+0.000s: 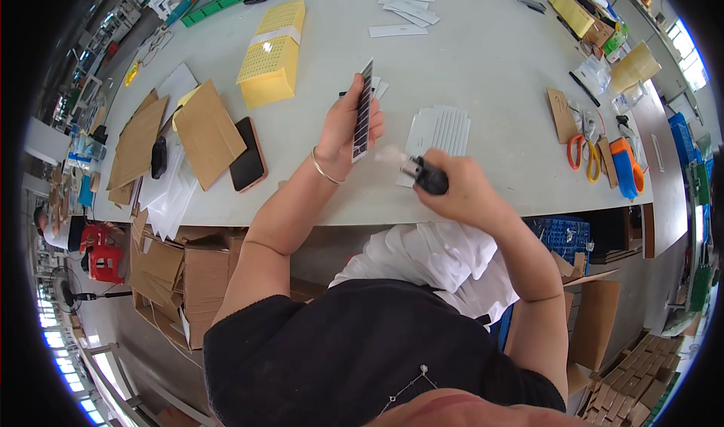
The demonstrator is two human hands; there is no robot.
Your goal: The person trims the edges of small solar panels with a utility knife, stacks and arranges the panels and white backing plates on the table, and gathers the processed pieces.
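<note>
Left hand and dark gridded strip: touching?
Touching. The head view shows the left hand gripping the dark gridded strip, thumb against its left edge, fingers at its right.

The person wears a black top (317, 351) with short, loose sleeves (241, 336) that end above the elbows. A thin, shiny bracelet (326, 172) goes around the left wrist (336, 158), and it looks gold. A thin chain necklace (409, 384) shows on the chest, with a small shiny bit on it. White cloth (422, 257) with lots of soft folds covers the lap. The left hand (342, 127) and the right hand (471, 189) are bare.
</note>
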